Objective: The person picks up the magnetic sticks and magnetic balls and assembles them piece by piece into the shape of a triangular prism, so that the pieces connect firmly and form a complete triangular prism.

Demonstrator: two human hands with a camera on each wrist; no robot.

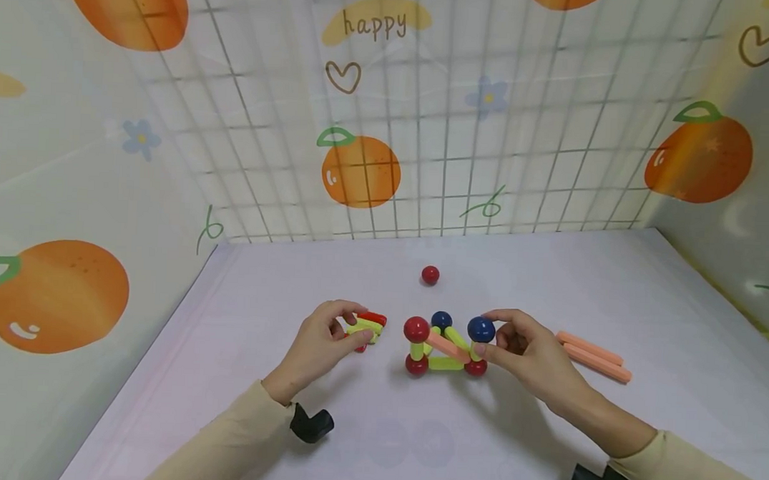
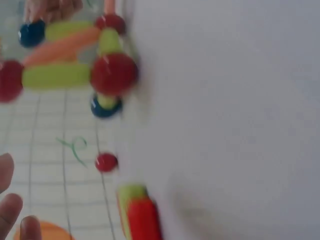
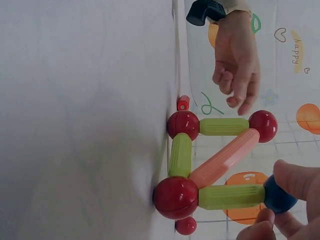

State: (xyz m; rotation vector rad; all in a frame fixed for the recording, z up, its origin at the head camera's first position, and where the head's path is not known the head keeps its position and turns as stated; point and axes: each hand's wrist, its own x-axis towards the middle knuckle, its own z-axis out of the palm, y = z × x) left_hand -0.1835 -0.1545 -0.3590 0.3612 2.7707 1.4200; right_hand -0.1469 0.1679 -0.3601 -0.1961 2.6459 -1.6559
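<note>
My right hand [image 1: 537, 361] pinches a blue ball [image 1: 481, 329] between thumb and fingers. That ball tops an upright green stick [image 3: 231, 197] on a red ball [image 3: 176, 198], part of a small frame of balls and ribbed sticks. A salmon stick [image 3: 225, 159] slants from this base ball up to a red ball [image 1: 416, 329] on the other front upright. Another blue ball [image 1: 442, 320] belongs to the frame's rear. My left hand [image 1: 318, 344] hovers by a small pile of green and red sticks [image 1: 365, 328], its fingers loosely bent with nothing visible held.
A loose red ball [image 1: 430, 275] lies behind the frame. Salmon sticks [image 1: 595, 356] lie side by side to the right of my right hand. The pale tabletop [image 1: 293, 272] meets a printed curtain [image 1: 266, 156] at the back and sides.
</note>
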